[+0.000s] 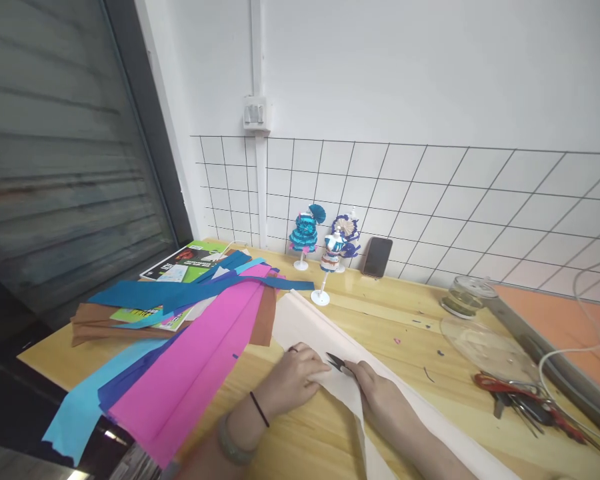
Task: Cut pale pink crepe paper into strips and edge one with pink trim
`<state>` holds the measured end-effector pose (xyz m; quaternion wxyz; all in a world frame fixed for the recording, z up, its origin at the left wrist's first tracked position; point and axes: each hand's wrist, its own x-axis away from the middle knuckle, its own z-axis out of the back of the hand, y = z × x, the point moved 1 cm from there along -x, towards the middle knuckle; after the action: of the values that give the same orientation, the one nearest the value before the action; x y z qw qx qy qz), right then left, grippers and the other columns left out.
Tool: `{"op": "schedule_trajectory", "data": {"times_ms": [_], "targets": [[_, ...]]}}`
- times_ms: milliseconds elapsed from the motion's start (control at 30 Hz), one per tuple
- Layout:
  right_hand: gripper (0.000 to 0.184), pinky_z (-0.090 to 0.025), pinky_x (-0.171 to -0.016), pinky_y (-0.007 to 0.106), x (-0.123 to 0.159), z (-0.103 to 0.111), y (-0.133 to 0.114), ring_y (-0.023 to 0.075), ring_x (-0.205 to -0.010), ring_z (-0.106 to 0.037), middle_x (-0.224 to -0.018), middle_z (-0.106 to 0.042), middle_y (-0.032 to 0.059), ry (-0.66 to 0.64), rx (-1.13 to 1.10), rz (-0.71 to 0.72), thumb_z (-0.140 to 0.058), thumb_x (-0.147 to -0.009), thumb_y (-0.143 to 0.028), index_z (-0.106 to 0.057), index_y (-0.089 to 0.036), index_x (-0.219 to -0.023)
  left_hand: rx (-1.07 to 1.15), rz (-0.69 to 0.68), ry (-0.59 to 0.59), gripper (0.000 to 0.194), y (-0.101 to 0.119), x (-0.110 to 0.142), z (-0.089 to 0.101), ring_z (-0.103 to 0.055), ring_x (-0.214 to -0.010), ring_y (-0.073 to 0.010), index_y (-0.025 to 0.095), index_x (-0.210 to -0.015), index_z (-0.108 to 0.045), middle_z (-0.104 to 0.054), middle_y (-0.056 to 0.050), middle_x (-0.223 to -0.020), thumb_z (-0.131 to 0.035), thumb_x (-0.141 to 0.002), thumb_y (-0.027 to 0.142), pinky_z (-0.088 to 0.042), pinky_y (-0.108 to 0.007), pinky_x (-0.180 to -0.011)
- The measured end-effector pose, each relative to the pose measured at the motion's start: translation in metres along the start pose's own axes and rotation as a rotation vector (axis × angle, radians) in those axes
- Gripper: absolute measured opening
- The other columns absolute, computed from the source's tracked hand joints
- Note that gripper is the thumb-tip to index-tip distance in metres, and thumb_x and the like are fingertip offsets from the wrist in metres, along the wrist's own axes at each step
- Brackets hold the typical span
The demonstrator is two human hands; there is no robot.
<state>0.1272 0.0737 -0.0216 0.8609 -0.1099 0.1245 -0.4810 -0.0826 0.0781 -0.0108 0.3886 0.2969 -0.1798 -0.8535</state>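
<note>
A long sheet of pale cream paper (307, 323) lies slantwise over the wooden table. My right hand (380, 397) grips a pair of scissors (336, 361), whose dark blades are apart and point to the upper left over the paper. A partly severed strip (347, 393) hangs from the sheet below the blades and curls toward the table's near side. Just left of the blades, my left hand (297, 373) pinches the paper's edge between its fingers. The scissor handles are hidden inside my right hand.
Pink paper (195, 360), blue strips (155, 293) and brown paper (263, 313) are heaped at left over booklets. Small decorated dress stands (304, 233), a phone (377, 257) and a glass pot (463, 297) stand behind. Keys (530, 407) and scraps lie at right.
</note>
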Motion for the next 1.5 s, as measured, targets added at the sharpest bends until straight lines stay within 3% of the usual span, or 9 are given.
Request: {"op": "schedule_trajectory", "data": {"times_ms": [133, 333, 533, 867, 1067, 1233, 1500], "targets": [[0.046, -0.045, -0.073, 0.028, 0.006, 0.008, 0.001, 0.0173, -0.087, -0.06, -0.107, -0.056, 0.0072, -0.041, -0.046, -0.032, -0.032, -0.077, -0.009, -0.041, -0.022, -0.121, -0.079, 0.07, 0.062, 0.039, -0.002, 0.002, 0.003, -0.043, -0.1, -0.0195, 0.021, -0.095, -0.061, -0.056, -0.004, -0.098, -0.052, -0.063, 0.001, -0.035, -0.034, -0.087], [0.051, -0.043, -0.076, 0.027, 0.008, 0.014, -0.003, 0.0179, -0.09, -0.059, -0.108, -0.055, 0.0058, -0.088, -0.047, -0.057, -0.037, -0.075, -0.011, -0.04, -0.024, -0.124, -0.098, 0.023, 0.03, 0.017, -0.007, 0.002, -0.004, -0.048, -0.086, -0.0161, 0.019, -0.072, -0.06, -0.059, -0.001, -0.08, -0.053, -0.07, 0.004, -0.037, -0.029, -0.076], [0.058, -0.042, -0.076, 0.027, 0.0, 0.014, -0.007, 0.0175, -0.088, -0.06, -0.109, -0.055, 0.0059, -0.097, 0.017, -0.043, -0.037, -0.072, -0.007, -0.039, -0.025, -0.127, -0.1, 0.015, 0.02, 0.017, -0.008, 0.002, -0.005, -0.049, -0.083, -0.0149, 0.019, -0.074, -0.061, -0.06, 0.0, -0.079, -0.055, -0.069, 0.004, -0.037, -0.026, -0.073], [0.053, -0.044, -0.059, 0.026, -0.006, 0.004, -0.01, 0.0156, -0.065, -0.06, -0.102, -0.056, 0.0095, -0.028, 0.264, 0.109, -0.032, -0.074, 0.0, -0.039, -0.013, -0.125, -0.076, 0.033, 0.009, 0.018, -0.009, 0.002, -0.005, -0.05, -0.084, -0.0159, 0.019, -0.076, -0.064, -0.06, -0.002, -0.08, -0.054, -0.069, 0.005, -0.038, -0.027, -0.073], [0.053, -0.043, -0.05, 0.026, -0.008, 0.0, -0.012, 0.0145, -0.055, -0.058, -0.098, -0.056, 0.0097, -0.046, 0.391, 0.117, -0.032, -0.074, 0.001, -0.038, -0.01, -0.125, -0.077, 0.041, 0.008, 0.018, -0.008, 0.002, -0.005, -0.049, -0.085, -0.0162, 0.018, -0.074, -0.063, -0.06, -0.002, -0.079, -0.054, -0.068, 0.005, -0.038, -0.027, -0.074], [0.055, -0.045, -0.051, 0.027, -0.006, -0.003, -0.011, 0.0156, -0.055, -0.058, -0.098, -0.057, 0.0106, -0.046, 0.454, 0.128, -0.03, -0.072, 0.003, -0.037, -0.008, -0.126, -0.068, 0.046, 0.018, 0.018, -0.007, 0.002, -0.004, -0.049, -0.085, -0.0167, 0.018, -0.075, -0.063, -0.06, -0.002, -0.08, -0.054, -0.068, 0.005, -0.038, -0.027, -0.074], [0.055, -0.046, -0.056, 0.025, -0.004, -0.004, -0.011, 0.0147, -0.061, -0.059, -0.097, -0.057, 0.0088, 0.014, 0.371, 0.135, -0.031, -0.071, 0.002, -0.038, -0.014, -0.124, -0.081, 0.055, -0.004, 0.016, -0.007, 0.003, -0.003, -0.049, -0.085, -0.0165, 0.018, -0.075, -0.063, -0.06, -0.002, -0.08, -0.055, -0.069, 0.006, -0.038, -0.027, -0.075]]}}
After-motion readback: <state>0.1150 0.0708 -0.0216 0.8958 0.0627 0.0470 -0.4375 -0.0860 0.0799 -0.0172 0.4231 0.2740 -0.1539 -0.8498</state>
